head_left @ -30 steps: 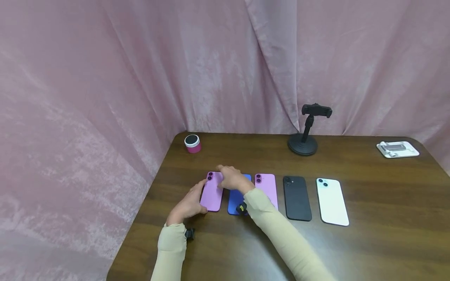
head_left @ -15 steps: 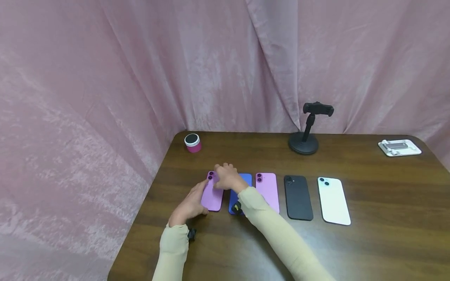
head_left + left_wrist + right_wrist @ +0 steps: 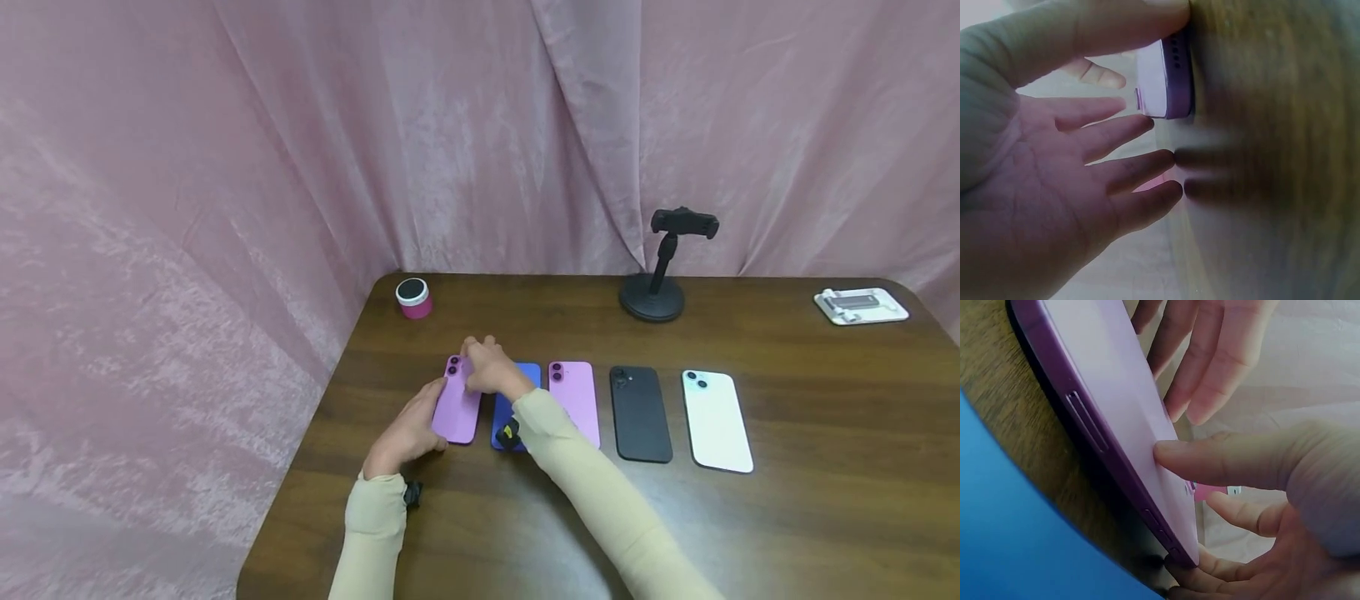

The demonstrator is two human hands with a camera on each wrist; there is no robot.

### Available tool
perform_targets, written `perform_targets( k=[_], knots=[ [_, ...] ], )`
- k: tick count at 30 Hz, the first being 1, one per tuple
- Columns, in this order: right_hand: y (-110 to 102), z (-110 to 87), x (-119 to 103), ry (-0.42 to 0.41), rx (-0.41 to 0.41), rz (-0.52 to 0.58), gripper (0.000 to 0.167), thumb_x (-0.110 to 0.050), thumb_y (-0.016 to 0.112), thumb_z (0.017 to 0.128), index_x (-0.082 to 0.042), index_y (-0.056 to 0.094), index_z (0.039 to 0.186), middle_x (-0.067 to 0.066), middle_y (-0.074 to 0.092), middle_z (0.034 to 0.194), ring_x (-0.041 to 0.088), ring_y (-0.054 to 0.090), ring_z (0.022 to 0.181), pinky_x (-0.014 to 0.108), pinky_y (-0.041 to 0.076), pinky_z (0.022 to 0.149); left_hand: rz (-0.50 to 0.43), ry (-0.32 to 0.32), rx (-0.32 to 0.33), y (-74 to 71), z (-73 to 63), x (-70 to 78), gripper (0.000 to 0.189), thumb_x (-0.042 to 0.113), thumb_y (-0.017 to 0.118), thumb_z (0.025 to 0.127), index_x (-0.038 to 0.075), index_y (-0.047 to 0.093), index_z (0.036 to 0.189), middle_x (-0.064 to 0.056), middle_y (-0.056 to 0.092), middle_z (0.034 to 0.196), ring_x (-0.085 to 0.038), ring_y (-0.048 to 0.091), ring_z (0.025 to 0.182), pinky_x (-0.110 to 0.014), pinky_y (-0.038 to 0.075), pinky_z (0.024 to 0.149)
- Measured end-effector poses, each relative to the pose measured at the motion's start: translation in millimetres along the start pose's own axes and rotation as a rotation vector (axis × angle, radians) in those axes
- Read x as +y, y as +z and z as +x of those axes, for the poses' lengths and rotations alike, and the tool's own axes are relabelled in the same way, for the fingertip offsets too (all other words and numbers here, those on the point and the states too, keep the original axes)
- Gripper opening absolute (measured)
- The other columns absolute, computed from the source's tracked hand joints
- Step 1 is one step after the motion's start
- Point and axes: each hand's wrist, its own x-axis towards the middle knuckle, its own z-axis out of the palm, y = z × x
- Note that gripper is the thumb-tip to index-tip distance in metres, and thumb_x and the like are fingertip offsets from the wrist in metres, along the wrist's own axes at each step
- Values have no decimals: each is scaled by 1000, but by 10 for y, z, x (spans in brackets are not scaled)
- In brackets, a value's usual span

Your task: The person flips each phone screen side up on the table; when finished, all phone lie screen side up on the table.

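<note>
A purple phone [image 3: 457, 417] lies back side up at the left of a row of phones on the brown table. My left hand [image 3: 408, 425] is along its left side, fingers extended and spread, thumb at the bottom end; in the left wrist view the thumb [image 3: 1129, 25] overlaps that end. My right hand [image 3: 495, 369] reaches over the phone's upper right part. In the right wrist view its thumb [image 3: 1210, 459] extends over the phone's back, and some fingertips [image 3: 1188, 575] are right at the top corner. A blue phone [image 3: 531, 372] is partly hidden under my right wrist.
Further right lie a second purple phone [image 3: 579, 392], a black phone [image 3: 641, 414] and a white phone [image 3: 717, 421]. Behind them stand a pink and white jar [image 3: 414, 298], a black phone stand [image 3: 652, 296] and a white folded holder [image 3: 861, 306]. A pink curtain [image 3: 480, 142] hangs behind.
My right hand slid slightly left over the purple phone's top, then back right. The left hand keeps its place beside the phone. The whole head view has shifted slightly.
</note>
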Motion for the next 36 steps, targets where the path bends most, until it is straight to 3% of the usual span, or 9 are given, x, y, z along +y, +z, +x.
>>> perform_targets(
  k=[5,11,16,22,26,31,36],
  knots=[
    [-16,-11,-3,-17,-2,4,47,0,80,74,-5,59,116,20,51,117,36,51,113,44,50,88,10,-6,5,1,12,-24,105,-14,81,66,-5,27,156,-25,36,156,-40,40,139,-52,32,113],
    [-38,-14,36,-47,21,37,49,3,77,72,-3,63,118,16,60,115,32,53,113,43,48,93,43,-69,-31,-9,-20,7,104,-7,81,71,-2,25,158,-28,34,157,-44,25,147,-56,24,116],
    [-65,-27,78,-76,52,123,40,2,72,78,1,64,117,16,66,118,32,57,116,43,47,97,59,-76,-56,-15,-35,43,104,-4,81,73,0,23,159,-25,37,156,-44,18,149,-57,23,116],
    [-91,-57,80,-47,60,223,34,-2,70,84,1,64,118,18,66,122,32,60,116,42,49,96,43,-74,-79,-18,-28,57,109,0,82,71,4,20,161,-25,40,154,-48,10,149,-62,24,114],
    [-130,-99,51,-43,72,235,33,-3,69,86,1,63,118,20,67,119,34,61,114,42,50,94,28,-62,-79,-19,-18,52,114,15,88,73,7,18,162,-25,38,156,-54,6,147,-68,24,110],
    [-190,-140,18,-34,79,254,34,-4,69,88,2,62,120,21,67,120,34,62,114,42,51,94,23,-95,-84,-11,-3,81,118,42,87,75,13,15,163,-23,32,159,-53,3,148,-75,21,106],
    [-227,-168,7,-10,73,267,34,-5,69,90,1,62,122,19,67,123,33,63,116,42,52,93,6,-86,-82,16,1,142,115,50,82,78,10,16,163,-24,36,157,-53,2,148,-75,12,110]
  ],
)
